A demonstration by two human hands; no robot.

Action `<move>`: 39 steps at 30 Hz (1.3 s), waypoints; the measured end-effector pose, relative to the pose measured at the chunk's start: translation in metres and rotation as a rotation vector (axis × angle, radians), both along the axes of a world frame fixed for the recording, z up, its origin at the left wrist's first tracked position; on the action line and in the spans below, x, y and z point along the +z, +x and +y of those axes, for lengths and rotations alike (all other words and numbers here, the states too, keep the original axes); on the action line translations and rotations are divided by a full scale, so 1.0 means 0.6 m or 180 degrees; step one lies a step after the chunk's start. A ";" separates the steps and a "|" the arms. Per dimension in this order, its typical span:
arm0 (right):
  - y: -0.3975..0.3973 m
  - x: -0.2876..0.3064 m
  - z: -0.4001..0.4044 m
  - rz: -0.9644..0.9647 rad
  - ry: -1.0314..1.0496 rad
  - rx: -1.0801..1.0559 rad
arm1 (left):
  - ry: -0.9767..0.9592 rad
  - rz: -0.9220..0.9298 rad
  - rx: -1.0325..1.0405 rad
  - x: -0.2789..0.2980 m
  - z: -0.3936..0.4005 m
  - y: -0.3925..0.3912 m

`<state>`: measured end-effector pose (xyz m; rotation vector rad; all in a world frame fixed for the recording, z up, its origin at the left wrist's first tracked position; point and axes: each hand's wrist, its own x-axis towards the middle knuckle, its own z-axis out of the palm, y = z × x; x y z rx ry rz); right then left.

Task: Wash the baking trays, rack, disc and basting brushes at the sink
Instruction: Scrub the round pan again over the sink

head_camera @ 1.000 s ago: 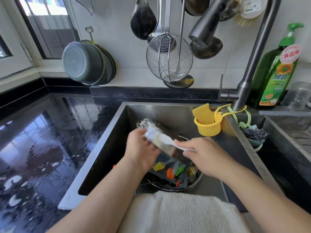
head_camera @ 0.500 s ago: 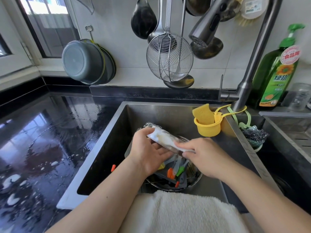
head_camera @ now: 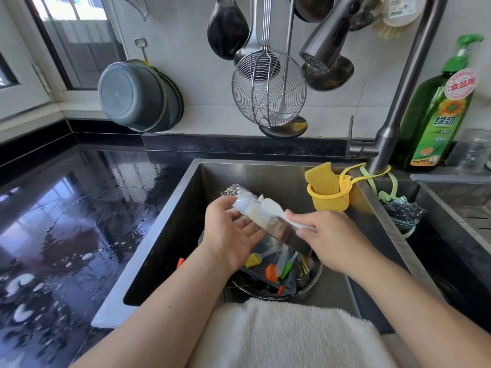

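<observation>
Here tray between left hand, right hand.

Both forearms bare to the elbow; no sleeves, rings or watch showing.

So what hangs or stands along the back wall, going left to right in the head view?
Grey basin → black ladle → wire skimmer → tap spray head → green dish soap bottle → clear glass jar.
</observation>
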<state>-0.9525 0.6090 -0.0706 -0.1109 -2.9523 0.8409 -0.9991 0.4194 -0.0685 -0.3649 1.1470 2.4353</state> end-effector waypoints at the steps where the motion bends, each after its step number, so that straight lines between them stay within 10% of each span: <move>1: 0.001 0.003 0.001 -0.0017 0.0015 0.0022 | 0.0041 0.0004 0.0083 -0.001 -0.002 -0.002; 28: 0.012 0.021 0.011 -0.0351 0.0026 0.0224 | 0.1035 -0.0004 0.1196 -0.003 -0.018 -0.021; 34: 0.012 0.009 -0.037 -0.0128 0.0246 0.0410 | -0.0098 0.0006 -0.0338 -0.006 0.010 0.001; 39: 0.015 0.020 -0.010 -0.0292 0.0045 0.0370 | 0.0531 0.0039 0.0358 -0.002 -0.008 -0.005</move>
